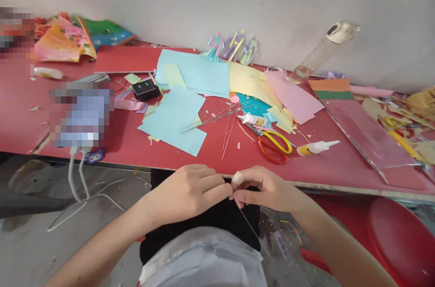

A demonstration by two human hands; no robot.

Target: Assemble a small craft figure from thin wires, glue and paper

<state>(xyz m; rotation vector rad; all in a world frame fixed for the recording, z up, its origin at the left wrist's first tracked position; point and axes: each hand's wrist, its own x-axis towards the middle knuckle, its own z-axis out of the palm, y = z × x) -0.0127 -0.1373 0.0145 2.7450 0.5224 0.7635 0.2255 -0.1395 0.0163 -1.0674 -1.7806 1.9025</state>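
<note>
Over my lap, just off the table's front edge, both hands meet. A thin wire [248,222] runs from between the fingertips down to the lower right. My right hand [267,187] is closed in a pinch on the wire, with a white wrapping [238,177] around one fingertip. The fingers of my left hand [197,189] are pressed together at the same spot, closed on the wire's upper end, which they partly hide. Beyond the hands, several loose wires [217,117] lie across light blue paper [176,119]. Scissors [275,144] with red and yellow handles lie to their right.
Glue bottles [316,147] [253,119] lie near the scissors. A clear bottle [316,58] leans on the wall. Pink paper [294,97], yellow paper [251,81], paper figures [234,47] and a black box [146,90] cover the red table [210,144]. A red stool [401,232] stands lower right.
</note>
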